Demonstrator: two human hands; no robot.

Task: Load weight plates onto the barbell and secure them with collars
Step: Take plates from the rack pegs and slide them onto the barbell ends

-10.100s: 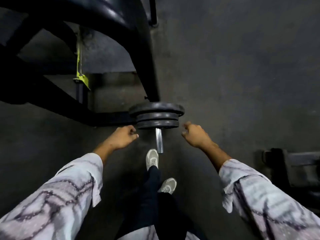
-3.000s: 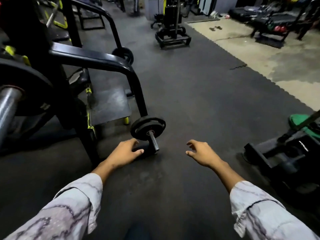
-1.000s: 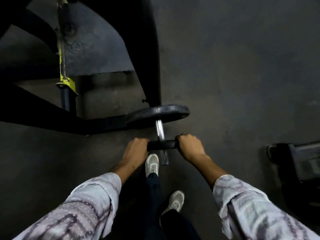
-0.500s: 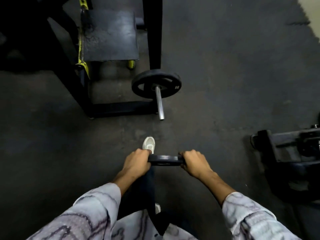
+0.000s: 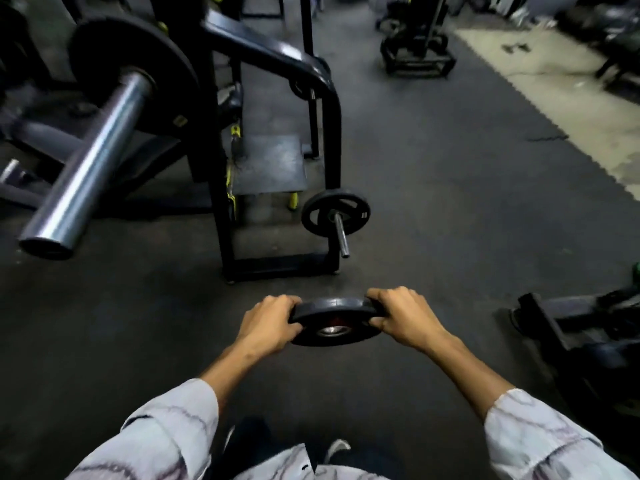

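A small black weight plate [image 5: 334, 322] with a metal-ringed centre hole hangs in front of me, tilted almost flat. My left hand [image 5: 268, 323] grips its left rim and my right hand [image 5: 403, 317] grips its right rim. At the upper left the barbell's steel sleeve [image 5: 86, 168] sticks out toward me, with a big black plate [image 5: 135, 53] on it further back. Ahead, low on the black rack [image 5: 277, 147], a short storage peg [image 5: 341, 233] carries one small plate [image 5: 336, 211]. No collar is in view.
Dark rubber floor [image 5: 450, 202] stretches ahead and to the right. A low black machine base [image 5: 581, 334] sits at the right edge. More gym equipment [image 5: 415, 46] stands at the back, beside a pale floor patch.
Both hands lifted the small plate off the storage peg and drew it back toward me. My view has tilted up from the floor, and the barbell sleeve now shows at the left.
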